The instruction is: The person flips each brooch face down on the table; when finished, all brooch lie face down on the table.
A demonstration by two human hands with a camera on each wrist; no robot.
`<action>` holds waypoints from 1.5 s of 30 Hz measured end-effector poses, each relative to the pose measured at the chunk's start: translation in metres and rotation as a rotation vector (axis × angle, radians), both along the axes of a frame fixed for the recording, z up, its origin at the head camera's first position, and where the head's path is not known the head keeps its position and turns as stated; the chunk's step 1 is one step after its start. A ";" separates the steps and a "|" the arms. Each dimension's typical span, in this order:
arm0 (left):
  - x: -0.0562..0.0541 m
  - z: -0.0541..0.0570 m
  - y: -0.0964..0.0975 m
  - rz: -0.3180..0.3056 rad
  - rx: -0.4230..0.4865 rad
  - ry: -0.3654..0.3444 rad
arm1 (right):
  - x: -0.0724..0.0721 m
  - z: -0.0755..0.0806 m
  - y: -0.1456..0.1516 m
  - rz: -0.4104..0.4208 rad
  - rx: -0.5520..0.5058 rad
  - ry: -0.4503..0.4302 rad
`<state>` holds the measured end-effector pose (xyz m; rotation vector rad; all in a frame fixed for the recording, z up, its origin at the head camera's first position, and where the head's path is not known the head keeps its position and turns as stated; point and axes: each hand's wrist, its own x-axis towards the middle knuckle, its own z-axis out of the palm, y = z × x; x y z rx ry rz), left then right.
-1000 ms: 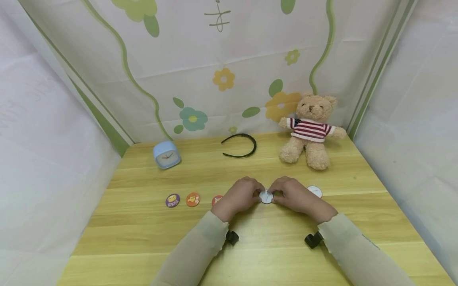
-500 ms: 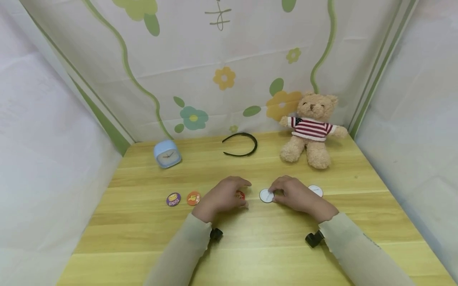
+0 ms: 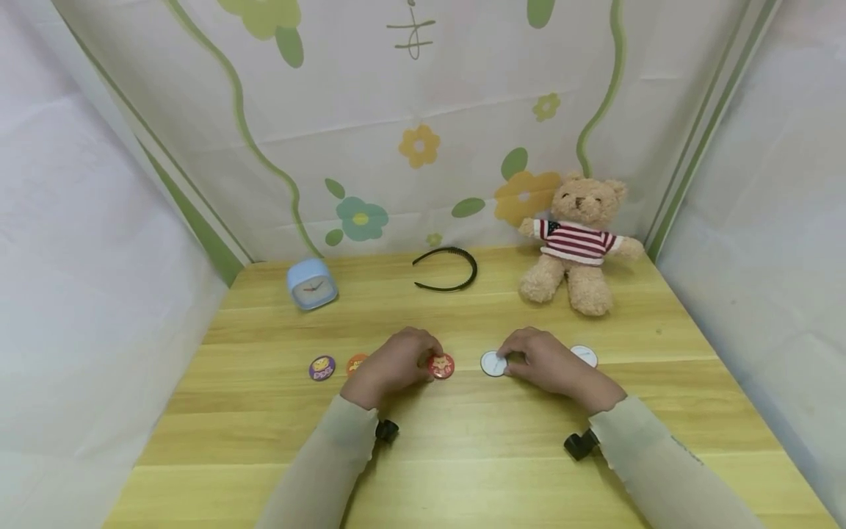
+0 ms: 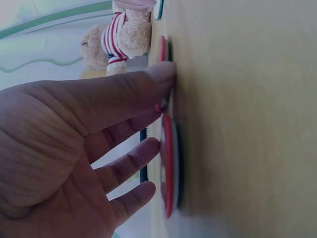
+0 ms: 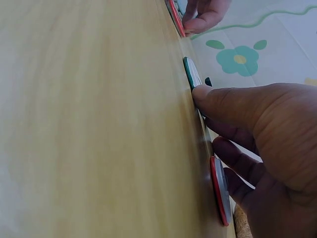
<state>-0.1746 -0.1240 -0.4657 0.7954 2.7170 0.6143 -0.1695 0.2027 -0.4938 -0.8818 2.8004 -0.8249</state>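
Note:
My left hand (image 3: 396, 361) pinches the left side of a round red badge (image 3: 441, 366), which lies picture side up on the table. In the left wrist view the thumb and index finger are at its edge. A round white-backed badge (image 3: 493, 364) lies face down to its right, a pin line faintly visible. My right hand (image 3: 545, 360) grips that badge's right edge between thumb and forefinger; its rim looks green in the right wrist view. Another face-down badge (image 3: 584, 356) lies behind the right hand. An orange badge (image 3: 357, 364) is partly covered by the left hand.
A purple badge (image 3: 322, 368) lies at the left of the row. Farther back on the wooden table (image 3: 436, 470) are a blue clock (image 3: 313, 284), a black headband (image 3: 472, 270) and a teddy bear (image 3: 575, 246) by the patterned curtain.
My left hand has let go of the white-backed badge and moved left to the red badge, now pinching it. The red badge sits farther right than before. My right hand stays on the white-backed badge.

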 end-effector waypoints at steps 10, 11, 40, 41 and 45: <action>0.000 0.000 -0.001 0.003 0.007 0.006 | 0.001 0.005 -0.009 -0.018 -0.018 -0.043; 0.000 0.000 -0.001 0.002 0.005 0.009 | 0.001 0.006 -0.012 -0.013 -0.025 -0.045; -0.007 -0.002 0.000 -0.002 0.051 0.008 | 0.000 0.003 -0.097 0.084 -0.005 0.029; -0.007 -0.002 0.000 -0.010 0.051 0.010 | 0.000 0.004 -0.096 0.079 -0.002 0.021; -0.008 -0.003 -0.002 -0.042 0.051 0.007 | -0.001 0.006 -0.093 0.046 -0.007 -0.007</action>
